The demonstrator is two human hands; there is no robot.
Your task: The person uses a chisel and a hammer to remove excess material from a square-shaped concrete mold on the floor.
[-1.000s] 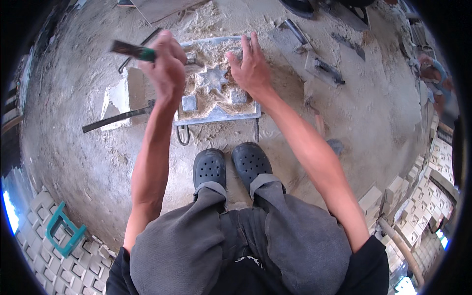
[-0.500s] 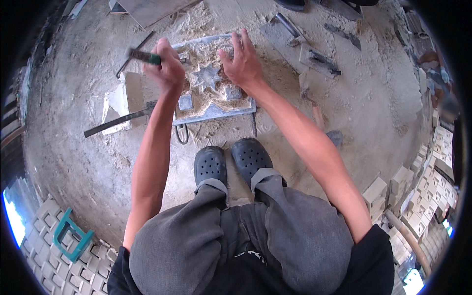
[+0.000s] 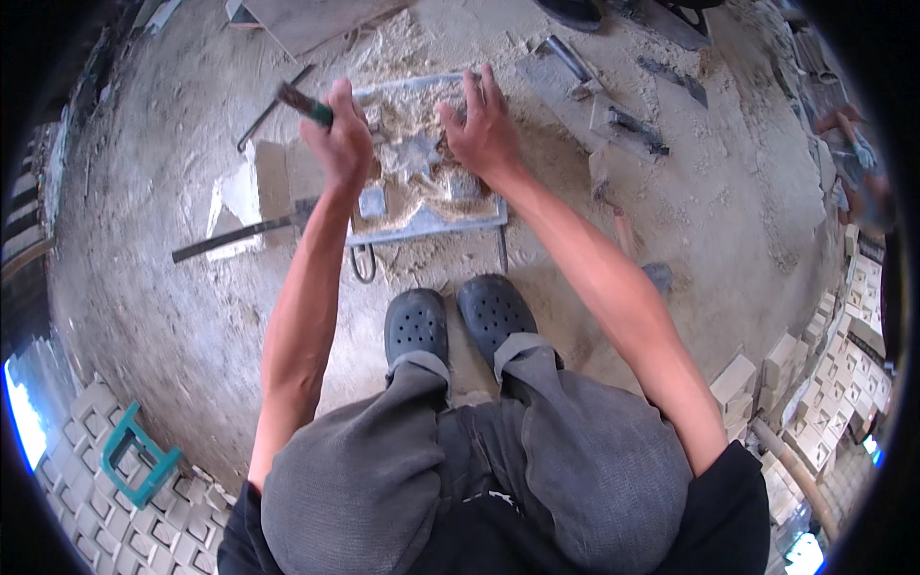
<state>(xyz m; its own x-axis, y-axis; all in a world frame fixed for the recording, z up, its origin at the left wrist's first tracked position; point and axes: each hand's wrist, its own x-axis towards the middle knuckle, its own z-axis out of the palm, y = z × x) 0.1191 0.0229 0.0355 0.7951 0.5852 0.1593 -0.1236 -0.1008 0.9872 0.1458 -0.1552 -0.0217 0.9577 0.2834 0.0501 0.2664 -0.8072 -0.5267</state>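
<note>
A metal mould frame (image 3: 429, 222) lies on the sandy ground ahead of my feet, filled with pale sand around a star-shaped centre piece (image 3: 414, 153) and small square blocks (image 3: 372, 201). My left hand (image 3: 347, 144) is closed round a tool with a green and dark handle (image 3: 305, 103), held over the frame's left part. My right hand (image 3: 485, 129) rests flat with fingers spread on the sand at the frame's right side, next to the star.
A long metal bar (image 3: 238, 233) and a pale slab (image 3: 257, 182) lie left of the frame. Trowels and flat metal pieces (image 3: 628, 125) lie at upper right. Stacked pale blocks (image 3: 824, 364) stand at right, a teal stool (image 3: 139, 455) at lower left. My dark clogs (image 3: 460, 321) stand below the frame.
My view has shifted so the frame sits lower and nearer. My left hand with the tool has come in closer over the frame; my right hand stays pressed on the sand.
</note>
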